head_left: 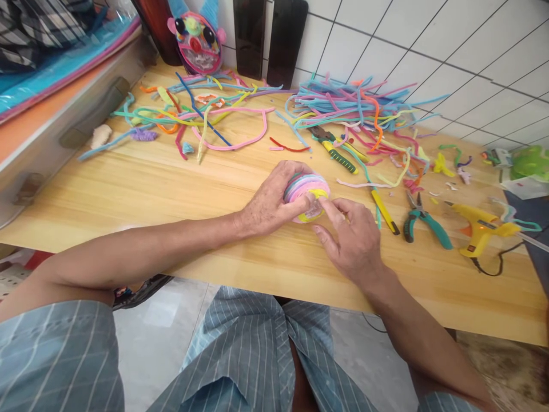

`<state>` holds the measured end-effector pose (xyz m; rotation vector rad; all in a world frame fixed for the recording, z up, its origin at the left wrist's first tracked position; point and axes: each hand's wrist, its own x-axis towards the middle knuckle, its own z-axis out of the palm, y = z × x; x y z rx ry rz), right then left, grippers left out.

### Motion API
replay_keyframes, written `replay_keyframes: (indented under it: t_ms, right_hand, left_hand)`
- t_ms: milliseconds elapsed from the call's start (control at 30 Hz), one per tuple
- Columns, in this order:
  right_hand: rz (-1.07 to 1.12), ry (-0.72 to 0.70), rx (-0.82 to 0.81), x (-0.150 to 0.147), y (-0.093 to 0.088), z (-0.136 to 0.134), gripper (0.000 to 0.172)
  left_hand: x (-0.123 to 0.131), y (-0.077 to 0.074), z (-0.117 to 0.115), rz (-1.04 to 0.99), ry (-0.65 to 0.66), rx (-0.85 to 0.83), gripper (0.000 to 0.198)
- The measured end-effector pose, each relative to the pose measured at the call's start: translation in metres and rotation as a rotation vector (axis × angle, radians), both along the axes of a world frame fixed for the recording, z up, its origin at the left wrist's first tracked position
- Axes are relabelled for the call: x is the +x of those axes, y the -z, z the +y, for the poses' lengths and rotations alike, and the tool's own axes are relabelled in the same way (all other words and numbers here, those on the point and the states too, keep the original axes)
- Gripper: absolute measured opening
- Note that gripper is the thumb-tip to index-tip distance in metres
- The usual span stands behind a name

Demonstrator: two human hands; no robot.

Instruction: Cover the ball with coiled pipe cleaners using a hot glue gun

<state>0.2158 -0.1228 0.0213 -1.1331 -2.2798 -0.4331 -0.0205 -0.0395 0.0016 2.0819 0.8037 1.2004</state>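
Observation:
A round form wound with pink, purple and blue pipe cleaners (305,184) is in my left hand (274,197), with my fingers behind it and my thumb across its front. A yellow pipe cleaner (318,193) curves around a clear part on the side facing me. My right hand (354,234) is at the form's right side. Its index fingertip touches the front near the yellow strip, the thumb stands apart below, and the other fingers are bent. I see nothing gripped in the right hand.
Behind lie loose pipe cleaners (231,114) and a large bundle (338,106). To the right are yellow-handled pliers (338,157), a yellow cutter knife (385,212), teal pliers (424,220) and a yellow glue gun (482,226). A decorated face figure (198,43) stands at the back, and a plastic bin (81,131) at left.

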Motion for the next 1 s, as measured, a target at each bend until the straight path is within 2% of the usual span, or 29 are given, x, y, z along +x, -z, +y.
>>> replay_keyframes:
  t_ms: [100,167,367,500,633,733,1000]
  right_hand:
    - [0.004,-0.008,0.01,0.0,0.001,0.001,0.06]
    - [0.014,-0.015,0.002,0.001,0.002,0.002,0.06]
    - [0.059,-0.054,-0.05,0.005,0.001,0.005,0.06]
    - [0.095,-0.082,-0.065,0.004,0.002,0.005,0.063]
    - [0.16,-0.095,-0.07,0.003,0.003,0.005,0.062]
    - [0.199,-0.098,-0.076,0.003,0.001,0.005,0.061]
    - [0.212,-0.081,-0.042,0.001,-0.003,0.004,0.044]
  left_hand:
    - [-0.002,-0.004,0.004,0.063,-0.009,0.028,0.057]
    - [-0.002,-0.007,0.006,0.091,-0.027,0.025,0.054]
    - [-0.001,-0.011,0.007,0.049,-0.025,-0.103,0.043]
    - [-0.001,-0.005,0.004,0.001,-0.041,-0.119,0.05]
    - [-0.003,0.001,0.0,-0.011,-0.029,-0.049,0.061]
    - [-0.003,0.004,-0.001,-0.024,-0.028,-0.007,0.06]
    - [0.004,0.019,-0.002,-0.091,-0.016,0.023,0.059]
